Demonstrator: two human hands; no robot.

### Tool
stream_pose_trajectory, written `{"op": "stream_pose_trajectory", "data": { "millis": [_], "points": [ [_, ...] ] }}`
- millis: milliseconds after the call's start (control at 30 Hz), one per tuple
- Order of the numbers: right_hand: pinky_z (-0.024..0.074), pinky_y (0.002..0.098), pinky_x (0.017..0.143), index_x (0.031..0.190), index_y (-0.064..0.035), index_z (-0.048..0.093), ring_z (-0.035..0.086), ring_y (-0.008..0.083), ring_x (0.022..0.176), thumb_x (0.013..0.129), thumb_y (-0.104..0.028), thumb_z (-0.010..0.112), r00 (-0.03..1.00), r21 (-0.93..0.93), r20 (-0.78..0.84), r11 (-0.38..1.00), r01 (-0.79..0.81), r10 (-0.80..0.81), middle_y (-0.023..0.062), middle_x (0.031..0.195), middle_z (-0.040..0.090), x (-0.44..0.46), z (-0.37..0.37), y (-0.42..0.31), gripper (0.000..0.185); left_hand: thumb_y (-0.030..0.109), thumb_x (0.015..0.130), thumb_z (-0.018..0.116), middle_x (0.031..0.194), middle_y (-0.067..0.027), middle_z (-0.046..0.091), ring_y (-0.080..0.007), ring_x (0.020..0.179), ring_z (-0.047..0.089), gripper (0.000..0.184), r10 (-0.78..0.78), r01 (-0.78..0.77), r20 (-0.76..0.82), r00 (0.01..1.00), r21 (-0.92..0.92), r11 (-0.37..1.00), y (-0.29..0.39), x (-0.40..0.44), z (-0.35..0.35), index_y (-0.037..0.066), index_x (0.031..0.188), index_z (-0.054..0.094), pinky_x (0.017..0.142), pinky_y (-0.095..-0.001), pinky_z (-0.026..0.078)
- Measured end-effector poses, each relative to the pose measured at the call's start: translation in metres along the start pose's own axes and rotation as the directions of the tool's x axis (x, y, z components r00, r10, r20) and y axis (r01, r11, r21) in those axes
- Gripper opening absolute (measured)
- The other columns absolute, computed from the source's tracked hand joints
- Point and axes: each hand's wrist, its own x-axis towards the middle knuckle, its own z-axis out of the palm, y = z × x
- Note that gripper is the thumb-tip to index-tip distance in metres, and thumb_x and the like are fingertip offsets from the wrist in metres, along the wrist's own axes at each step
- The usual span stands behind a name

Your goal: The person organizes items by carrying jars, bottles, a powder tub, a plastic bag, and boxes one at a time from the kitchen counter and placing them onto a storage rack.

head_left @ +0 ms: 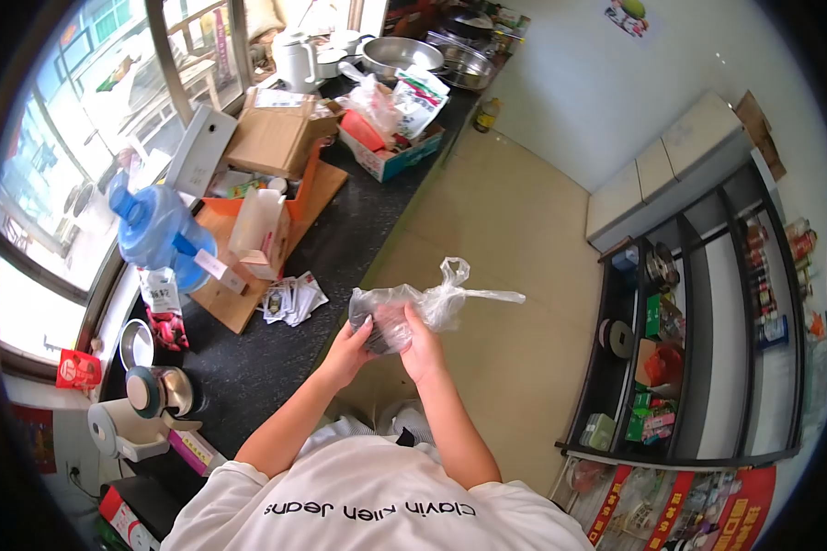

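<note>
We hold both arms out in front of our body, bare as far as the sleeves, and they slant inward so that the hands come near each other without touching. Our left forearm [294, 409] runs up and to the right, our right forearm [450, 413] up and slightly to the left. Our left hand [345, 356] is curled in a grip, its thumb side turned inward; our right hand [420, 349] grips too, with its thumb [413, 319] pointing forward (most of its other fingers are hidden from us).
</note>
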Motion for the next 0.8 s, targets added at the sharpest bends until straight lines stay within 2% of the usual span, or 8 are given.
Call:
{"op": "stream_pose_trajectory", "data": {
  "millis": [133, 200, 267, 400, 500, 533, 633, 800],
  "points": [
    [0.0456, 0.0329, 0.091, 0.113, -0.0016, 0.057, 0.060, 0.0185, 0.100, 0.091, -0.023, 0.062, 0.952, -0.191, -0.213, 0.965, 0.179, -0.219, 0.0092, 0.109, 0.063, -0.008, -0.022, -0.044, 0.031, 0.041, 0.096, 0.050, 0.131, -0.0066, 0.051, -0.0216, 0.119, 0.051, 0.049, -0.037, 0.037, 0.052, 0.998, 0.001, 0.999, -0.017, 0.026, 0.047, 0.013, 0.135, 0.041, 0.098, -0.0447, 0.043],
    [0.0438, 0.0308, 0.090, 0.119, -0.0019, 0.053, 0.056, 0.0150, 0.101, 0.088, -0.023, 0.068, 0.855, -0.315, -0.269, 0.880, 0.356, -0.443, 0.0056, 0.111, 0.058, -0.019, -0.027, -0.073, 0.040, 0.052, 0.096, 0.040, 0.135, -0.0093, 0.048, -0.0245, 0.123, 0.049, 0.058, -0.082, 0.107, 0.158, 0.984, -0.160, 0.981, -0.023, 0.041, 0.081, 0.012, 0.138, 0.039, 0.101, -0.0469, 0.040],
    [0.0419, 0.0302, 0.091, 0.118, -0.0013, 0.053, 0.053, 0.0144, 0.103, 0.089, -0.024, 0.066, 0.823, -0.410, -0.237, 0.821, 0.397, -0.516, 0.0061, 0.112, 0.057, -0.021, -0.053, -0.098, 0.039, 0.067, 0.092, 0.025, 0.141, -0.0120, 0.044, -0.0281, 0.128, 0.044, 0.076, -0.127, 0.181, 0.220, 0.967, -0.246, 0.952, -0.031, 0.055, 0.120, 0.011, 0.141, 0.036, 0.106, -0.0502, 0.034],
    [0.0407, 0.0298, 0.092, 0.120, 0.0002, 0.052, 0.052, 0.0143, 0.105, 0.091, -0.026, 0.064, 0.800, -0.502, -0.202, 0.761, 0.411, -0.566, 0.0074, 0.115, 0.056, -0.020, -0.112, -0.142, 0.041, 0.061, 0.095, 0.030, 0.137, -0.0103, 0.048, -0.0279, 0.125, 0.047, 0.068, -0.149, 0.224, 0.230, 0.962, -0.348, 0.910, -0.071, 0.095, 0.181, 0.008, 0.136, 0.043, 0.106, -0.0460, 0.036],
    [0.0371, 0.0305, 0.099, 0.125, 0.0014, 0.050, 0.050, 0.0149, 0.111, 0.092, -0.027, 0.063, 0.791, -0.472, -0.268, 0.791, 0.390, -0.550, 0.0082, 0.122, 0.054, -0.028, -0.141, -0.170, 0.046, 0.052, 0.097, 0.035, 0.133, -0.0093, 0.052, -0.0256, 0.121, 0.051, 0.058, -0.159, 0.149, -0.044, 0.986, -0.175, 0.973, -0.123, 0.130, 0.213, 0.008, 0.134, 0.046, 0.102, -0.0411, 0.040],
    [0.0373, 0.0300, 0.099, 0.126, 0.0018, 0.050, 0.049, 0.0151, 0.113, 0.093, -0.029, 0.061, 0.767, -0.469, -0.286, 0.782, 0.410, -0.574, 0.0082, 0.124, 0.053, -0.029, -0.154, -0.175, 0.046, 0.044, 0.099, 0.040, 0.127, -0.0076, 0.055, -0.0227, 0.113, 0.055, 0.049, -0.178, 0.162, -0.068, 0.982, -0.193, 0.968, -0.136, 0.138, 0.227, 0.008, 0.130, 0.049, 0.096, -0.0388, 0.044],
    [0.0371, 0.0302, 0.100, 0.128, 0.0022, 0.049, 0.049, 0.0155, 0.116, 0.094, -0.029, 0.059, 0.738, -0.478, -0.303, 0.766, 0.430, -0.603, 0.0088, 0.127, 0.052, -0.032, -0.191, -0.195, 0.047, 0.045, 0.099, 0.040, 0.125, -0.0070, 0.058, -0.0214, 0.113, 0.056, 0.049, -0.196, 0.192, -0.170, 0.966, -0.039, 0.981, -0.174, 0.154, 0.266, 0.007, 0.129, 0.050, 0.098, -0.0389, 0.044],
    [0.0393, 0.0314, 0.096, 0.123, 0.0026, 0.051, 0.050, 0.0166, 0.113, 0.096, -0.031, 0.055, 0.625, -0.478, -0.438, 0.756, 0.447, -0.646, 0.0099, 0.122, 0.054, -0.056, -0.238, -0.229, 0.044, 0.042, 0.100, 0.039, 0.122, -0.0080, 0.059, -0.0223, 0.109, 0.058, 0.047, -0.256, 0.270, -0.131, 0.958, 0.096, 0.958, -0.230, 0.174, 0.307, 0.005, 0.127, 0.050, 0.093, -0.0385, 0.048]
  ]
}}
